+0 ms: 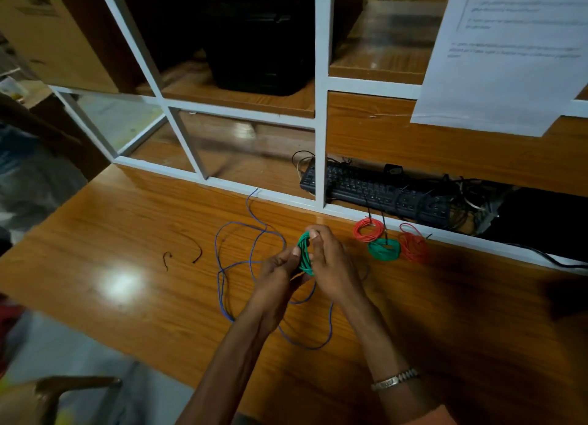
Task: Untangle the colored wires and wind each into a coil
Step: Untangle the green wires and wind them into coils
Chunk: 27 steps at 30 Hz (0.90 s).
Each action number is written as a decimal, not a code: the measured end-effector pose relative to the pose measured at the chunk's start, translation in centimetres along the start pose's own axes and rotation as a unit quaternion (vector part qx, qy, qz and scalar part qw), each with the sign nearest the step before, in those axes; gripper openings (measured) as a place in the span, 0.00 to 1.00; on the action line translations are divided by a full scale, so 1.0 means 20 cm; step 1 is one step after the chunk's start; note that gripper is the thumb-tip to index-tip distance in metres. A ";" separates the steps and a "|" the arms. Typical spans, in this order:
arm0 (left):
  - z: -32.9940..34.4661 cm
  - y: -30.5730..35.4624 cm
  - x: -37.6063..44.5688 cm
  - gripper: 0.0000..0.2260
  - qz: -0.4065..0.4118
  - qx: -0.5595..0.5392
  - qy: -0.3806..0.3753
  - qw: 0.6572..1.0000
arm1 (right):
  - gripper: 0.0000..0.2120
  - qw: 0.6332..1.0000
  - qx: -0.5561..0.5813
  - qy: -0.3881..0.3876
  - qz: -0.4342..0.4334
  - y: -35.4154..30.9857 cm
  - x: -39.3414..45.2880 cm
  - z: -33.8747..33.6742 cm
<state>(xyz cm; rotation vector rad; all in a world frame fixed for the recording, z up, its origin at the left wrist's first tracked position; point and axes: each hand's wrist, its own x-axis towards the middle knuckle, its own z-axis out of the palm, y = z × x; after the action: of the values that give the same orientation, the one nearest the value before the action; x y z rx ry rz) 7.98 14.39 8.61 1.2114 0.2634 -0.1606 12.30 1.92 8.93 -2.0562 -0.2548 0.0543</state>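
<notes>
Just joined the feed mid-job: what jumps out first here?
Both hands, left hand and right hand, grip a green coil at the middle of the wooden table. A loose blue wire sprawls beneath them. Finished coils lie right: red coil, green finished coil, second red coil.

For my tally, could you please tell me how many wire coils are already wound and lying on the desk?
3: a red coil by the frame, a green coil just nearer, and another red coil right of it. None looks hidden.
</notes>
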 end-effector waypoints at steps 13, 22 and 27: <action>-0.45 0.15 0.03 0.12 -0.083 -0.212 0.017 0.974 | 0.13 0.990 0.136 -0.030 0.002 -0.15 0.07 0.44; -0.82 0.23 0.06 0.05 -0.056 -0.268 0.049 0.961 | 0.13 0.978 0.182 -0.101 0.018 -0.28 0.20 0.73; -0.98 0.18 0.03 0.11 -0.061 -0.145 0.145 0.977 | 0.09 0.964 0.165 -0.191 0.079 -0.27 0.21 0.89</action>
<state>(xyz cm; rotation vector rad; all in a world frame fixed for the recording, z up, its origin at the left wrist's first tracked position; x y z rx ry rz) 7.31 34.10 5.23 0.9253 0.5967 -0.0474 12.93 20.68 5.32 -1.7157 -0.2952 0.5590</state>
